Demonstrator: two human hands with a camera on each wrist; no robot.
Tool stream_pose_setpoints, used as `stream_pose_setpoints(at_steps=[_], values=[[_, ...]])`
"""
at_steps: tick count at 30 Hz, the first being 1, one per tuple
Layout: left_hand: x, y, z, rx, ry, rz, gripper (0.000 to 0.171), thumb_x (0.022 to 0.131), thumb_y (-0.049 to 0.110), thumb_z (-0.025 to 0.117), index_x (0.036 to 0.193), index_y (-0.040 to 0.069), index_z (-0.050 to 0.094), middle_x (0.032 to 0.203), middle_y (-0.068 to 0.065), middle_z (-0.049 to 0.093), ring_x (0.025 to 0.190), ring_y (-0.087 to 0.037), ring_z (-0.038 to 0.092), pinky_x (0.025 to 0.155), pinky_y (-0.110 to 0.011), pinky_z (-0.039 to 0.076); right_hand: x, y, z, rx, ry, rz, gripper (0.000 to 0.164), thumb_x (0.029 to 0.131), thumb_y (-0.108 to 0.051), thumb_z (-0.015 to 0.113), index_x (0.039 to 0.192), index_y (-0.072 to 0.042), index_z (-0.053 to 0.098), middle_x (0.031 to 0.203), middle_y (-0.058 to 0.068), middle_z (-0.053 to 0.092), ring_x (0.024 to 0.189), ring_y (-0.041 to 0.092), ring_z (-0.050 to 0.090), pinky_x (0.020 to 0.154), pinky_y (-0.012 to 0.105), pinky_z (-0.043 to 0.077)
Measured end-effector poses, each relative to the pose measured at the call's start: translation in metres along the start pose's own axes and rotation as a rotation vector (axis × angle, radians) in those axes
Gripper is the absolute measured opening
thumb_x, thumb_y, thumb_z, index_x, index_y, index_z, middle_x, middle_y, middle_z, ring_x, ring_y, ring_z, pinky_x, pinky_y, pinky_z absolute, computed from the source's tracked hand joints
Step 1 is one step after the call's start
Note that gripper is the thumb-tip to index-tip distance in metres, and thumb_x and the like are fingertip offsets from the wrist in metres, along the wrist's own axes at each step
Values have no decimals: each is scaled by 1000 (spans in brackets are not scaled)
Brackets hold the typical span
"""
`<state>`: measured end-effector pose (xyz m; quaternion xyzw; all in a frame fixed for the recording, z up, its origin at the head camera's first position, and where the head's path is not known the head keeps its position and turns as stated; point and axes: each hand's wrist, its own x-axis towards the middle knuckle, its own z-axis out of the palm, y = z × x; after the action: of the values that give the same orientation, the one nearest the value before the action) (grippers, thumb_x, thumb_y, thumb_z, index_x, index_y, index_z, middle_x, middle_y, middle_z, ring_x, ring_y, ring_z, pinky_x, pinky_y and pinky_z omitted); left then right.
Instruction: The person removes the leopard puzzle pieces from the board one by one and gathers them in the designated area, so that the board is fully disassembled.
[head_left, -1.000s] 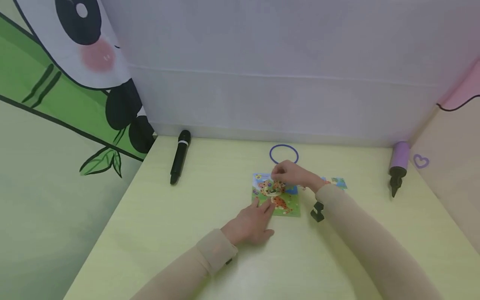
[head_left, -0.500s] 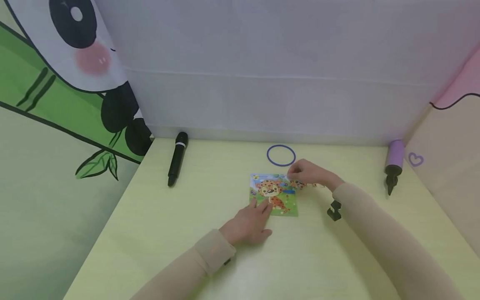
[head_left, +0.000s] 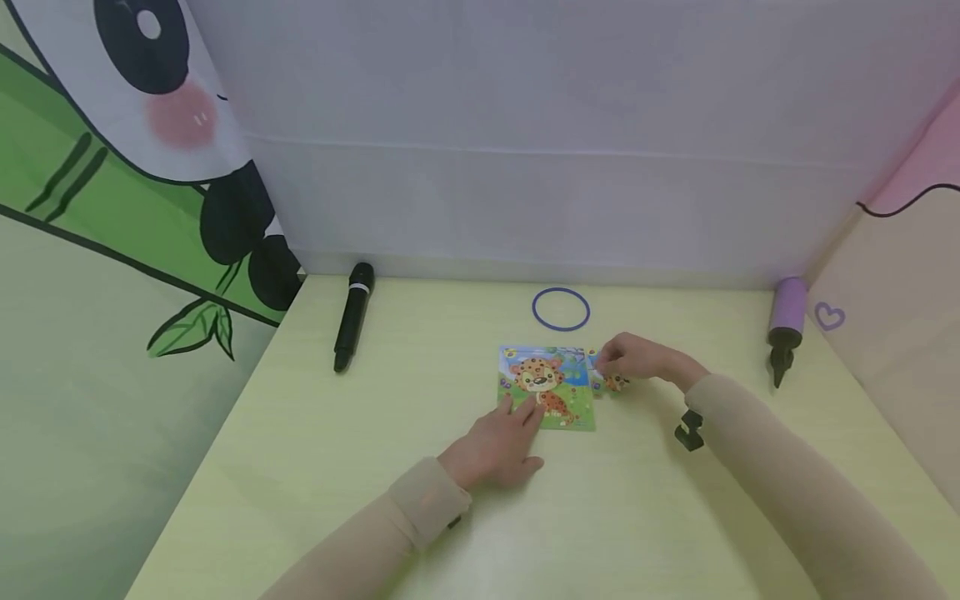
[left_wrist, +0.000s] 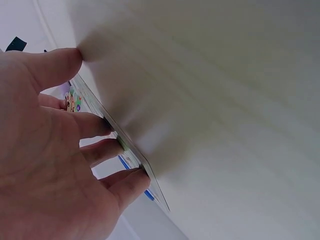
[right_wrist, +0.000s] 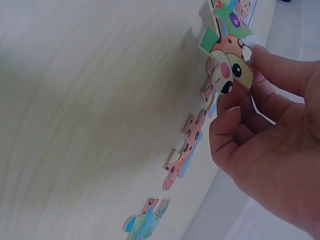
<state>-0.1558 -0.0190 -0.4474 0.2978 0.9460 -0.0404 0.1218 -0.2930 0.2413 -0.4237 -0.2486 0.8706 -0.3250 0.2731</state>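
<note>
A square picture board (head_left: 562, 375) with a printed cartoon leopard lies mid-table in the head view. My left hand (head_left: 495, 446) rests its spread fingers on the board's lower left part; the left wrist view shows the fingertips on the board's edge (left_wrist: 135, 147). Just right of the board, my right hand (head_left: 645, 357) pinches a puzzle piece (right_wrist: 227, 67) bearing the leopard's eye and nose, tilted above the table. Beneath and beside it in the right wrist view lie a spotted puzzle piece (right_wrist: 187, 145) and a blue-green one (right_wrist: 147, 220).
Behind the board lies a thin blue ring (head_left: 561, 330). A black microphone (head_left: 352, 321) is at the back left. At the back right lies a purple cylinder (head_left: 789, 308) with a black nozzle. A white panel (head_left: 555, 208) rises along the table's back edge.
My right hand has moved right, from over the board's top to the puzzle pieces beside it, uncovering the leopard's face. My left hand has stayed on the board.
</note>
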Motion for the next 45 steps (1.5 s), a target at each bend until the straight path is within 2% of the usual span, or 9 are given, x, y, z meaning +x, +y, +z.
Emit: stream_pose_setpoints(at_steps=[4,9,14,29,38,45], values=[[-1,1,-1,-3,-2,-3,75,96,52,46,152,7,23,155,-10,20,137,-39,24,104,-39,35,2,2,4,-14,16,24,16,94,-8,58,96,4,67,81,7,64,59,13,44,53,27,39],[-2,1,-1,-12,-5,-2,75,96,51,46,152,7,23,155,-10,19,137,-39,23,104,-39,34,2,2,8,-52,59,35,16,93,-9,58,94,5,67,82,8,65,65,15,50,59,30,44],[-3,1,-2,-3,3,3,75,96,51,46,151,6,23,155,-11,20,136,-40,24,104,-38,34,1,1,13,-62,93,48,16,94,-10,58,91,4,67,81,8,64,66,19,52,60,31,45],[-3,2,-4,11,-3,3,75,96,51,46,151,6,24,155,-11,21,137,-39,24,106,-37,31,2,2,16,-76,130,104,15,93,-11,61,95,2,69,86,7,66,71,20,55,61,30,47],[-3,2,-3,30,-13,3,74,96,52,45,152,7,23,155,-10,21,137,-38,25,107,-37,30,2,-2,14,-108,150,81,16,93,-12,61,86,0,69,74,7,62,61,15,49,56,29,43],[-2,1,-2,33,-8,1,74,96,52,45,152,7,24,155,-10,21,136,-39,24,106,-37,32,11,-9,21,-87,121,26,13,93,-11,61,90,0,68,79,7,64,65,16,52,60,30,46]])
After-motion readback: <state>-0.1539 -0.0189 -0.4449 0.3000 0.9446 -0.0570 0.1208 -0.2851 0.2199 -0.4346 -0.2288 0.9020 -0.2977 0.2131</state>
